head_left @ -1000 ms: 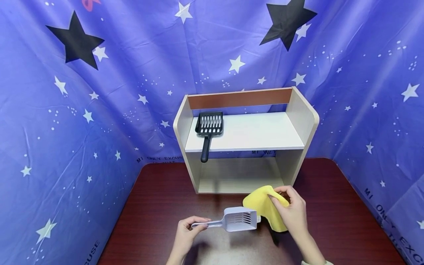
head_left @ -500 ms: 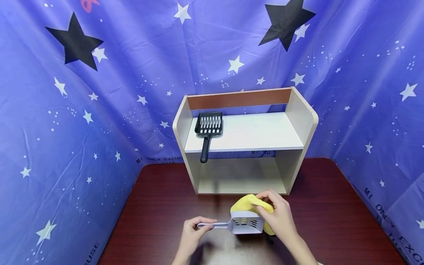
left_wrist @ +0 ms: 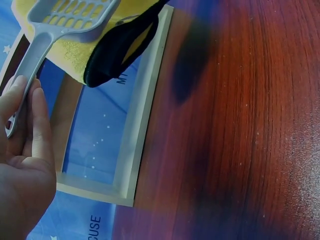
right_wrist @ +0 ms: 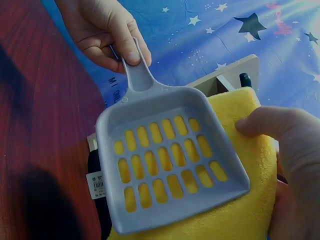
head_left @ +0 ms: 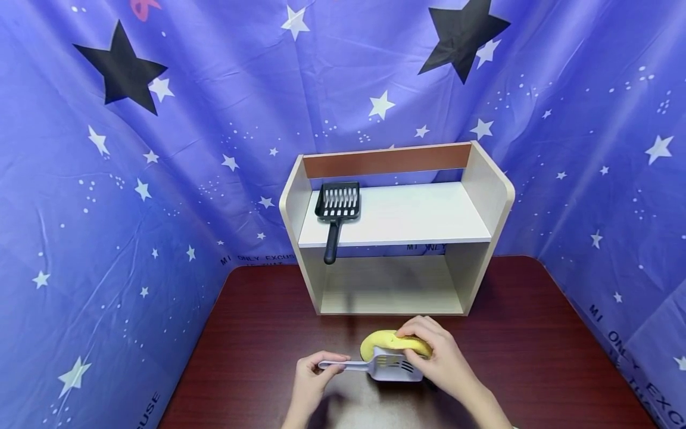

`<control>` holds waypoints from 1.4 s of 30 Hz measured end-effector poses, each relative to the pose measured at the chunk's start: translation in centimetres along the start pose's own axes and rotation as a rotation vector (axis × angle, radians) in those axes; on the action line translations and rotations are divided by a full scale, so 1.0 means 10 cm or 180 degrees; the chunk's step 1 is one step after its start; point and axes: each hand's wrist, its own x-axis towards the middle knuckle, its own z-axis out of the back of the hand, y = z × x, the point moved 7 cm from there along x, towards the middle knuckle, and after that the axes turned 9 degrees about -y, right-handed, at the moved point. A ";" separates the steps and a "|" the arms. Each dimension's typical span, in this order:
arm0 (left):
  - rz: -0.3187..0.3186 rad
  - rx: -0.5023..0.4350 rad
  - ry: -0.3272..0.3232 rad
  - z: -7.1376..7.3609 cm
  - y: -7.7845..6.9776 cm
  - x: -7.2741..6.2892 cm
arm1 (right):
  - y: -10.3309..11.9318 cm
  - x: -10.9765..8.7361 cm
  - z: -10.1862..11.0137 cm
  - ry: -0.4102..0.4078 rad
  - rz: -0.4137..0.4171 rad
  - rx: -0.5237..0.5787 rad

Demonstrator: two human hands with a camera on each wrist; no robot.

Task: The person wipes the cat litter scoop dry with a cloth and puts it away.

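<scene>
A light grey litter scoop (head_left: 395,375) with a slotted pan is held level over the table by my left hand (head_left: 309,381). Thumb and fingers pinch the end of its handle, as the left wrist view shows. Behind the pan, a yellow cloth (head_left: 375,344) is bunched up in my right hand (head_left: 438,357). In the right wrist view the cloth (right_wrist: 257,165) lies against the back of the pan, and yellow shows through every slot. The cloth has a black side (left_wrist: 107,57) and a white label (right_wrist: 96,185). My right thumb presses on its yellow face.
A small two-tier wooden shelf (head_left: 412,214) stands at the back of the dark red table (head_left: 257,333). On its upper board lies a black litter scoop (head_left: 333,238), handle sticking out over the front edge. Blue star-printed curtain (head_left: 214,149) surrounds the table on the sides and back.
My right hand has brought the cloth leftward, from beside the scoop to behind its pan, and bunched it there. My left hand and the scoop shifted slightly right, then stayed nearly still.
</scene>
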 end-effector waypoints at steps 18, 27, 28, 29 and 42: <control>-0.0292 -0.0115 -0.0098 0.04 -0.06 0.00 | -0.01 -0.04 0.03 0.0077 0.0197 -0.0035; -0.0351 -0.0134 -0.0227 0.10 -0.09 0.01 | -0.08 -0.07 0.10 0.0012 0.0137 -0.0099; -0.0367 -0.0146 -0.0239 0.11 -0.09 0.01 | -0.08 -0.07 0.11 0.0006 0.0133 -0.0100; -0.0385 -0.0151 -0.0251 0.11 -0.09 0.01 | -0.09 -0.07 0.11 -0.0002 0.0128 -0.0099; -0.0526 -0.0186 -0.0399 0.15 -0.13 0.01 | -0.15 -0.12 0.20 -0.0107 0.0036 -0.0110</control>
